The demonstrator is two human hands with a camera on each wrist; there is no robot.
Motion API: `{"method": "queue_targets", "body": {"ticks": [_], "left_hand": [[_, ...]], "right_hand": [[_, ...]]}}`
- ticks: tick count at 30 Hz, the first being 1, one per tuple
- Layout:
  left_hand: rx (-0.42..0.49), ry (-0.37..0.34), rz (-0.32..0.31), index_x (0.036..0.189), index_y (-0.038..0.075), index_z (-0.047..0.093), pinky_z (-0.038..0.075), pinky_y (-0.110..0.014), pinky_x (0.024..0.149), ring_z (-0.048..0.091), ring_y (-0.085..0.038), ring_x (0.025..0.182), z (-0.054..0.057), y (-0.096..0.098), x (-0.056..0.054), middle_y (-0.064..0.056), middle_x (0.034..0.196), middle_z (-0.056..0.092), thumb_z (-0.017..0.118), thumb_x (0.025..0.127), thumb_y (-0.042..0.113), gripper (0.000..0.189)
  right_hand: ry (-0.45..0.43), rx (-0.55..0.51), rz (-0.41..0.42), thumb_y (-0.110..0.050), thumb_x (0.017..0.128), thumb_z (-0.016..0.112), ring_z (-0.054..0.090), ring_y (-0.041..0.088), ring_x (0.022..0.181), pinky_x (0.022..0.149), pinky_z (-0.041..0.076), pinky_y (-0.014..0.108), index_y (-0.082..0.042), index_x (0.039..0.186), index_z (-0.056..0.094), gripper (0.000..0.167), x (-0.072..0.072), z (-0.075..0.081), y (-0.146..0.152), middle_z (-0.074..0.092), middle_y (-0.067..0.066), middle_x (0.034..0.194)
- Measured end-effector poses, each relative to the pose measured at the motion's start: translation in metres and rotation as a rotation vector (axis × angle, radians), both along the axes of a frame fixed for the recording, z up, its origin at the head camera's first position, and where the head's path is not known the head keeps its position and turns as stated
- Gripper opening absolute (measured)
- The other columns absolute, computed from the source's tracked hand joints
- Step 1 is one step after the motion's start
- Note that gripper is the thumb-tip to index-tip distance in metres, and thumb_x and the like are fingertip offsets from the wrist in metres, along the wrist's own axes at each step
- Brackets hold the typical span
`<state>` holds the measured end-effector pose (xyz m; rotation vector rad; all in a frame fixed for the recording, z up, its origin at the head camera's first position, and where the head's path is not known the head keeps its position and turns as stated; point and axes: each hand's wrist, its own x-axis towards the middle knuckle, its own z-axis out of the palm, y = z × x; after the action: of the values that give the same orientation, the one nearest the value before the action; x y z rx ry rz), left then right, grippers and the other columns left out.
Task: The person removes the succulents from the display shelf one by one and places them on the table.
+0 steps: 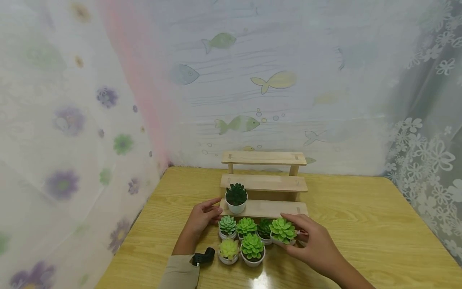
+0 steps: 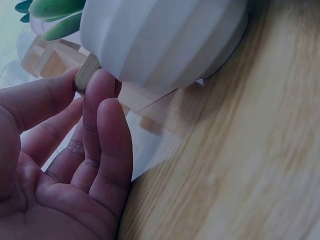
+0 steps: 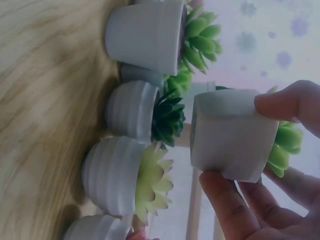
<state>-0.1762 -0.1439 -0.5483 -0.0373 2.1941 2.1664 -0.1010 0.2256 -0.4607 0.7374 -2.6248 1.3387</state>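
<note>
My right hand (image 1: 315, 247) holds a potted succulent (image 1: 283, 230) with bright green leaves by its white pot, thumb and fingers on opposite sides. In the right wrist view this faceted white pot (image 3: 232, 135) is clear of the tabletop. My left hand (image 1: 202, 216) pinches the left end of the lowest tier of a wooden stepped shelf (image 1: 268, 208); the board's end (image 2: 87, 72) shows between thumb and fingers in the left wrist view. A dark green succulent (image 1: 236, 196) in a white pot stands on that tier's left end. Close to the left fingers is a ribbed white pot (image 2: 165, 40).
Several potted succulents crowd the table before the shelf, among them a yellow-green one (image 1: 229, 249), a bright green one (image 1: 252, 248) and a pale blue-green one (image 1: 227, 225). Patterned curtains (image 1: 238, 88) hang behind the wood-grain table (image 1: 353, 216).
</note>
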Motion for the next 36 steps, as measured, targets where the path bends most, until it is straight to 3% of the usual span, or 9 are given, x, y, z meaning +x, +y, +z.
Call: {"method": "queue_targets", "body": {"ticks": [6,10,16,24,31,36], "left_hand": [[0.009,-0.005,-0.003,0.148,0.007,0.057,0.063,-0.029,0.071,0.074,-0.015,0.081,-0.001,-0.001,0.000,-0.013,0.113,0.076,0.073,0.097,0.010,0.053],[0.006,0.000,-0.010,0.148,0.007,0.057,0.063,-0.029,0.072,0.074,-0.015,0.082,-0.001,-0.001,0.000,-0.015,0.116,0.075,0.073,0.097,0.012,0.054],[-0.002,0.010,-0.009,0.148,0.007,0.057,0.063,-0.029,0.073,0.075,-0.015,0.082,0.000,0.000,0.001,-0.016,0.117,0.075,0.072,0.098,0.012,0.053],[-0.012,0.008,0.003,0.147,0.011,0.059,0.064,-0.031,0.073,0.075,-0.016,0.083,0.000,0.000,0.000,-0.015,0.117,0.075,0.072,0.098,0.013,0.051],[-0.008,-0.004,0.002,0.147,0.011,0.060,0.064,-0.031,0.072,0.075,-0.017,0.082,0.001,0.001,0.000,-0.014,0.117,0.075,0.073,0.098,0.013,0.051],[-0.010,0.010,0.004,0.147,0.008,0.059,0.063,-0.030,0.071,0.075,-0.016,0.082,0.000,0.001,0.001,-0.014,0.117,0.075,0.073,0.098,0.015,0.052]], "right_hand": [[-0.027,-0.031,0.082,0.002,0.075,0.084,0.067,0.008,0.110,0.084,0.063,0.031,-0.030,0.138,0.064,0.074,0.003,-0.004,0.005,0.068,-0.005,0.130],[-0.038,-0.029,0.110,0.000,0.076,0.084,0.064,0.005,0.108,0.082,0.063,0.033,-0.031,0.137,0.065,0.072,0.004,-0.008,0.009,0.067,-0.005,0.130],[-0.134,-0.066,0.165,-0.001,0.078,0.085,0.065,0.005,0.110,0.087,0.062,0.031,-0.019,0.139,0.066,0.066,0.004,-0.018,0.014,0.066,-0.001,0.128],[-0.144,-0.134,0.267,-0.001,0.081,0.084,0.069,0.011,0.109,0.087,0.062,0.030,-0.008,0.139,0.064,0.062,0.004,-0.034,0.014,0.066,0.013,0.137],[-0.252,-0.100,0.275,-0.008,0.086,0.081,0.067,0.013,0.118,0.086,0.062,0.028,-0.010,0.141,0.063,0.058,0.006,-0.040,0.016,0.062,0.018,0.142],[-0.265,-0.104,0.306,-0.011,0.087,0.082,0.068,0.020,0.119,0.086,0.063,0.032,-0.008,0.141,0.062,0.057,0.006,-0.044,0.016,0.061,0.023,0.141]]}}
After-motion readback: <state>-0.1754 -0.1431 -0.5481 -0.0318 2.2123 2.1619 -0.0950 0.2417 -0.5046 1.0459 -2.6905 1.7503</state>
